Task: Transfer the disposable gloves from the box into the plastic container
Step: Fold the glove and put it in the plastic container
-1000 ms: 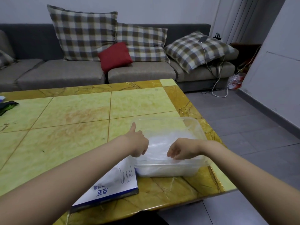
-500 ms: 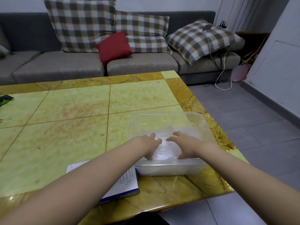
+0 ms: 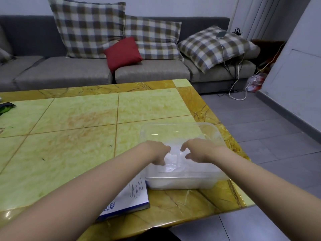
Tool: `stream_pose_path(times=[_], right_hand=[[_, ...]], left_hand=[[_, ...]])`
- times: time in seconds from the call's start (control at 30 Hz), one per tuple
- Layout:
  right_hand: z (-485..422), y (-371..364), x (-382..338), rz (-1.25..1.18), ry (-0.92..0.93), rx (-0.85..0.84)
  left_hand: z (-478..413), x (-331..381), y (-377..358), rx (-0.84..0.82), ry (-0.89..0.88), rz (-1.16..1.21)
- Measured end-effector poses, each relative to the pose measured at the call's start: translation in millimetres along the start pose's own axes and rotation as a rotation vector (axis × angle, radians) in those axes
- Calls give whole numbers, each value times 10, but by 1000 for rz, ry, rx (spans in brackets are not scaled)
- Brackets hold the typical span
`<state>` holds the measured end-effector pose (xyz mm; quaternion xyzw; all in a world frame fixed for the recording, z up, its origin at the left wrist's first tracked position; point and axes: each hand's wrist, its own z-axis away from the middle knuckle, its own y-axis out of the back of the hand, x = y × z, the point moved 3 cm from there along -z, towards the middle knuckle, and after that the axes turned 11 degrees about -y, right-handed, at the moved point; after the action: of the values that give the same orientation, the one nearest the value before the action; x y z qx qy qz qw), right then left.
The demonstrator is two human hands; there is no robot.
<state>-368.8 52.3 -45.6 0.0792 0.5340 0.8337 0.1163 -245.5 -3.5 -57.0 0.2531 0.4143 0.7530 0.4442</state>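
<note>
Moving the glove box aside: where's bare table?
Free: the green table tiles left of and behind the clear plastic container, up to the dark green packet. Crowded: the near right corner, with container, white-and-blue glove box, left hand and right hand.

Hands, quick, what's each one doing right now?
Left hand: fingers curled onto the gloves in the container; grip cannot be told.
Right hand: curled over the gloves; cannot be told either.

This is a home living room: a grey sofa with plaid cushions and a red cushion stands beyond the far edge of a yellow marble-patterned table, with a phone on a white cable and a grey tiled floor.
</note>
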Motion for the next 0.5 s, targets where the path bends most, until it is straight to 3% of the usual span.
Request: stream_pose_path(times=[0.13,0.27,0.37,0.5], right_hand=[[181,254,-297,-171,39,377],[457,346,-740,-338,217,649],[626,281,-1075,-361,397,673],[744,57,-1449,-206,527,528]], left_hand=[[306,-84,253,471,-11,-20],[715,-262,247,851,160,-8],[1004,-414,90,825,295,17],[1319,-530,-275,640,379,103]])
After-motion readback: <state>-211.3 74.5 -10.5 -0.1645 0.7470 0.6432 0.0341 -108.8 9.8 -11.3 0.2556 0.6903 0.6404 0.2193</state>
